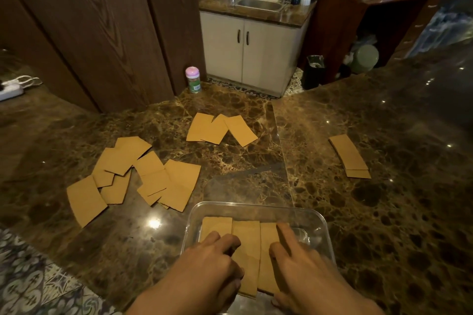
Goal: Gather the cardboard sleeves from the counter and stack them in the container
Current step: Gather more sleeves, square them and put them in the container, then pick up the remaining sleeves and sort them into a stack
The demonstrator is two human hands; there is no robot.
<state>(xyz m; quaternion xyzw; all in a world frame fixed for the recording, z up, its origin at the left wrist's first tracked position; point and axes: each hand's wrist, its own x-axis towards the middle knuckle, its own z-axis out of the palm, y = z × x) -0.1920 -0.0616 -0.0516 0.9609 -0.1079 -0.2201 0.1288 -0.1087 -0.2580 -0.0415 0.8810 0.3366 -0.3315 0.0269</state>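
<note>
In the clear container (256,206), left hand (212,263) grips the cardboard sleeves (247,243) with curled fingers, right hand (302,266) presses them straight-fingered

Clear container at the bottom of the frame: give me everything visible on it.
The clear container is a shallow rectangular tub with rounded corners, apparently transparent plastic, open-topped with no lid in view. It sits upright on the dark marble counter, nearest the person. Inside, cardboard sleeves lie flat in three side-by-side rows. The left hand and right hand rest on the sleeves inside it, the right forefinger straight along the right row.
</note>
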